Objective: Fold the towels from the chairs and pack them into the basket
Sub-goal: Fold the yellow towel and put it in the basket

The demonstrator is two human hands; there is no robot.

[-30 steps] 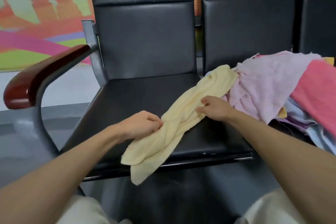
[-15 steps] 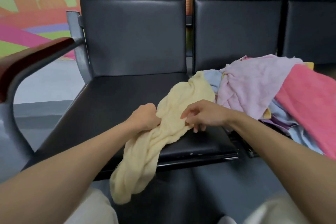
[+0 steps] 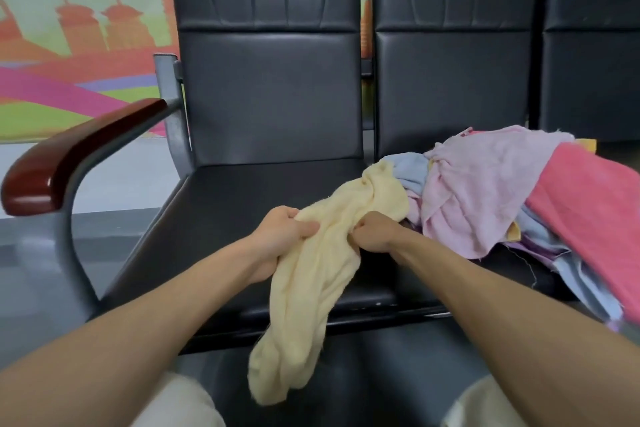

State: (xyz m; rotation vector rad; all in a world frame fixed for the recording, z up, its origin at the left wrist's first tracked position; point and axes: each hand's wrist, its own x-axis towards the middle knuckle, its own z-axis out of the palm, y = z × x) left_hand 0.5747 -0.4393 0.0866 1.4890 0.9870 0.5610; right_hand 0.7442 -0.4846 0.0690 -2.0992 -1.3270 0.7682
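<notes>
Head view, contents as they stand:

Pale yellow towel (image 3: 322, 263): bunched and twisted lengthwise, upper end lying on the seat of the left black chair (image 3: 214, 218), lower end hanging past the seat's front edge between the person's knees. Its top end touches the towel pile.

Left hand (image 3: 280, 236): fingers curled round the towel's left edge, thumb pressed across the cloth on top. Grips firmly.

Right hand (image 3: 375, 232): fingers bent inward into a fist, pinching a fold of the same towel on its right edge. The two hands sit near each other with a band of yellow cloth between them.

Towel pile (image 3: 502, 204): heaped on the seat of the middle black chair (image 3: 450, 87), spilling toward the front edge. Uppermost, a lilac-pink towel (image 3: 478, 191), crumpled. To its right, a coral-pink towel (image 3: 588, 211), lying flatter and sloping down. A light blue towel (image 3: 412, 166) shows at the pile's left, just beside the yellow one; more blue and purple cloth hangs below.

Third black chair (image 3: 588, 45): far right, partly in frame.

Wooden armrest (image 3: 83, 152): reddish brown, on a grey metal frame, at the left chair's left side.

Wall mural (image 3: 69, 55): orange towers, pink and green bands.
</notes>
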